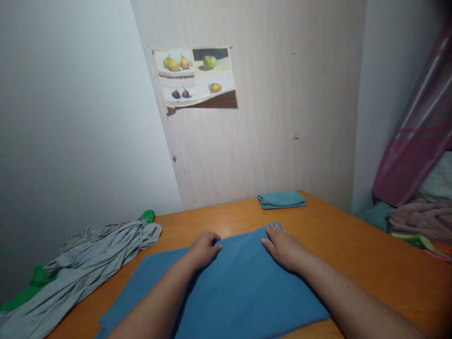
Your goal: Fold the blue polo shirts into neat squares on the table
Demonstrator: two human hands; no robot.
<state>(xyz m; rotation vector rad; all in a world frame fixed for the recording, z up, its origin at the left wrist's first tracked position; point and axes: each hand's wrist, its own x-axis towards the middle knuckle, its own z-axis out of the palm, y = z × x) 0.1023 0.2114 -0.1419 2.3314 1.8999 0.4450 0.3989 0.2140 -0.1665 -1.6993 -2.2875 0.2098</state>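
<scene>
Against pale walls, orange table bears blue cloth.

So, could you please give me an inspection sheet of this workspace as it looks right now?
Surface: orange wooden table, set into a corner.
Job's things: blue cloth spread flat on the near side, under both hands.
Clutter: folded teal cloth at the far edge; crumpled grey garment lying over a green garment on the left.
Hands: left hand on the blue cloth, fingers curled; right hand flat on it, fingers extended.
Cables: nothing seen.
Surroundings: fruit picture on a wood panel; heap of fabrics to the right, beyond the table.
</scene>
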